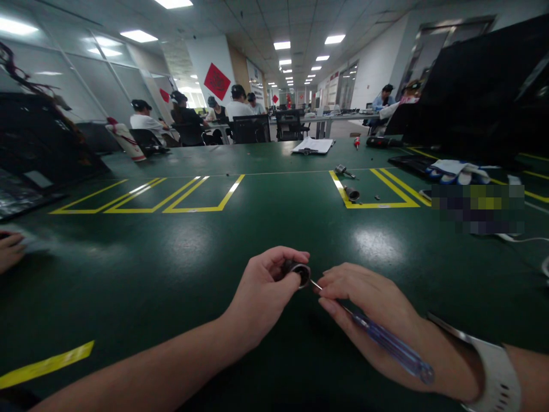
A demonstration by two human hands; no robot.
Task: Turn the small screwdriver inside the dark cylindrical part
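Observation:
My left hand (266,292) grips a small dark metal cylinder (303,273) whose round open end faces right. Its thumb lies over the rim and the fingers wrap behind. In my right hand (364,309) is a screwdriver (392,343) with a clear bluish handle, held near its thin shaft. The shaft's tip points at the cylinder's opening; whether it touches inside is hidden. Farther off, inside a yellow-taped box, lie a similar dark metal cylinder (352,194) and a small metal part with a shaft (343,170).
On the green table (128,274) stand a clipboard with papers (313,145), a power tool (383,142), gloves (458,170) and a red-handled item (357,142). A black monitor (480,91) rises at right. Another person's hand (11,250) shows at the left edge.

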